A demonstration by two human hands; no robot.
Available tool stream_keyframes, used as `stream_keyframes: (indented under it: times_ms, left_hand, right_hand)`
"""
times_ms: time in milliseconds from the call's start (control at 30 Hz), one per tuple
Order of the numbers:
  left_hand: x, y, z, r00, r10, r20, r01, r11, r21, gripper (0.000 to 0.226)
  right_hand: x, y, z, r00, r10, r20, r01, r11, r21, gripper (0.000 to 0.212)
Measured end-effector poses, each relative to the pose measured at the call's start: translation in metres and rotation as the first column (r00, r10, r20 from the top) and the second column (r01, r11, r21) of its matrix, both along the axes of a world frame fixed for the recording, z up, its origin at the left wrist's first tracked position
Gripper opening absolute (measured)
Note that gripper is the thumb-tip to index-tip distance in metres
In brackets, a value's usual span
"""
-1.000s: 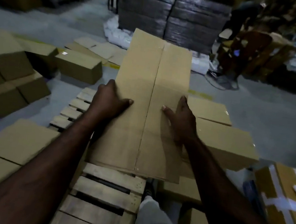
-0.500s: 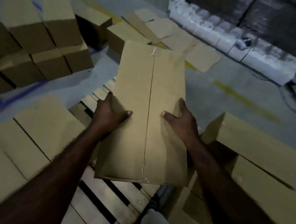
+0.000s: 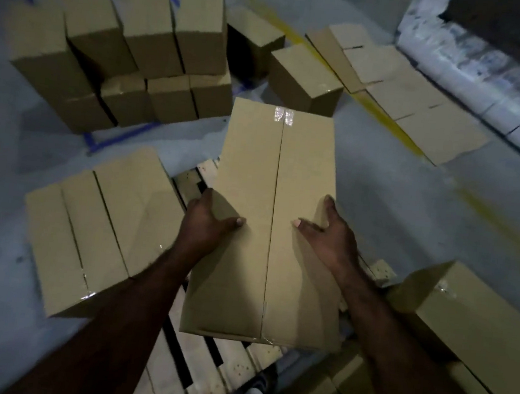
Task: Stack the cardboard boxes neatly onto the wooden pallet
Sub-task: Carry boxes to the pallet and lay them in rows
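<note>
A long cardboard box (image 3: 273,198) was held up over the wooden pallet (image 3: 201,380), with its taped seam on top. The left hand (image 3: 207,223) gripped its left side and the right hand (image 3: 331,239) gripped its right side. Both thumbs lay flat on top, and the fingers curled round the edges. More boxes (image 3: 98,231) lay close on the left, and another box (image 3: 479,325) sat on the right. Farther back, a pile of boxes (image 3: 132,52) stood on the grey floor (image 3: 410,219), near some flat cardboard sheets (image 3: 410,94).
</note>
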State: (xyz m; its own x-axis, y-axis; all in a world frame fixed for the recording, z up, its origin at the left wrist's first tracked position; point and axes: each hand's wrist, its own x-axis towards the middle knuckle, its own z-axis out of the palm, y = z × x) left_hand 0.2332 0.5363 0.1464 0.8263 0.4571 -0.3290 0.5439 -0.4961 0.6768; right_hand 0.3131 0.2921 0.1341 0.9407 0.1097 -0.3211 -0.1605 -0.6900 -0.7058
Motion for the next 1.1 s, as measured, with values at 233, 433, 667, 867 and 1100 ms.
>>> stream_keyframes:
  times_ms: [233,433,667,867,1100]
  left_hand:
    - [-0.052,0.016,0.022,0.994,0.027,0.102,-0.024,0.999,-0.029,0.113]
    - [-0.101,0.013,0.050,0.994,0.011,0.109,-0.006,0.999,-0.039,0.084]
    - [-0.132,0.025,0.056,0.993,0.032,0.114,-0.026,0.998,-0.050,0.093]
    - [-0.137,0.027,0.050,0.994,0.046,0.104,-0.040,0.998,-0.056,0.095]
    - [-0.125,0.013,0.036,0.991,0.066,0.113,-0.059,0.996,-0.061,0.082]
  right_hand:
    - [-0.048,0.016,0.028,0.991,0.030,0.128,-0.028,0.999,-0.016,0.097]
    - [-0.098,0.019,0.047,0.987,0.023,0.162,-0.017,0.999,-0.036,0.097]
    - [-0.126,0.032,0.054,0.983,0.060,0.173,-0.054,0.998,-0.039,0.098]
    - [-0.126,0.034,0.044,0.986,0.070,0.154,-0.064,0.997,-0.044,0.098]
    - [-0.094,0.020,0.031,0.983,0.120,0.142,-0.114,0.992,-0.047,0.099]
